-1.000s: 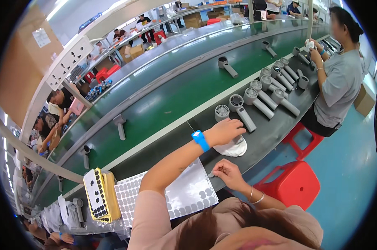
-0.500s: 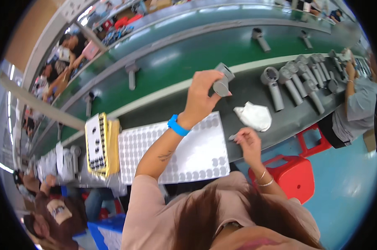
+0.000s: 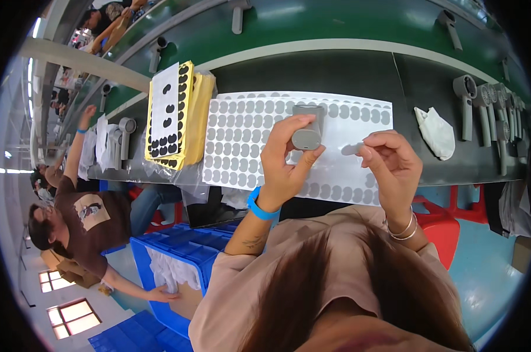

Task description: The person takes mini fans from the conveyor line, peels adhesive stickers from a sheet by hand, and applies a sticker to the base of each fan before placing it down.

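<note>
My left hand (image 3: 282,158) is closed around a grey handheld fan (image 3: 307,138), with the flat round end of its handle turned toward me. Between the thumb and fingertips of my right hand (image 3: 396,167) is a small grey sticker (image 3: 352,149), a short gap to the right of the fan. Both hands are above a white sticker sheet (image 3: 342,171), which carries rows of grey bean-shaped stickers and has a bare patch toward its right. A crumpled white cloth (image 3: 434,134) lies on the dark bench to the right of the sheet.
Yellow-backed sheets (image 3: 198,120) with black stickers are stacked left of the white sheet. Several grey fans (image 3: 466,100) line the right. Beyond the bench runs a green conveyor (image 3: 336,23) carrying fans. At left, a co-worker (image 3: 92,226) reaches into a blue crate (image 3: 210,249).
My left hand has brought the fan down and closer, over the sticker sheet. My right hand has come in above the sheet with the sticker. The view has swung left, showing the co-worker's outstretched arms.
</note>
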